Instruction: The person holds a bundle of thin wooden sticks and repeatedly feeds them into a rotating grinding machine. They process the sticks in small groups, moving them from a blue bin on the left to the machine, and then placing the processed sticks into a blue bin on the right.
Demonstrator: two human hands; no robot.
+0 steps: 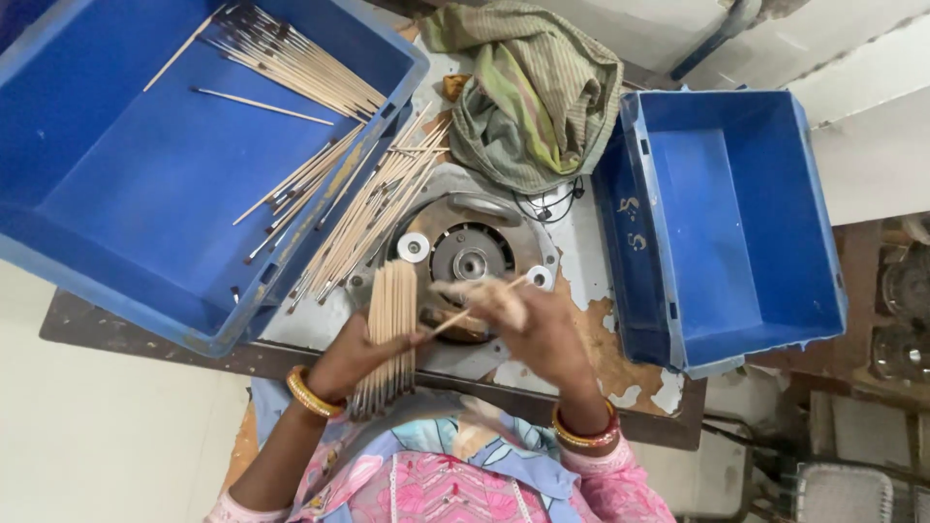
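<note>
Sticks in a flat bundle [391, 320] stand lengthwise away from the body, clamped by the left hand [351, 356], while right hand [528, 324] fingers pinch one stick [465, 312] slanting across just beside it.

I wear a pink tunic printed with paler pink leaf shapes, and a light blue cloth with a faint floral pattern lies across my front at 6 o'clock. My sleeves are short and pink, ending near the elbows at 7 and 5 o'clock. My left hand [356, 356] has gold bangles at its wrist. My right hand [536, 329] has gold bangles with a red band between them.
</note>
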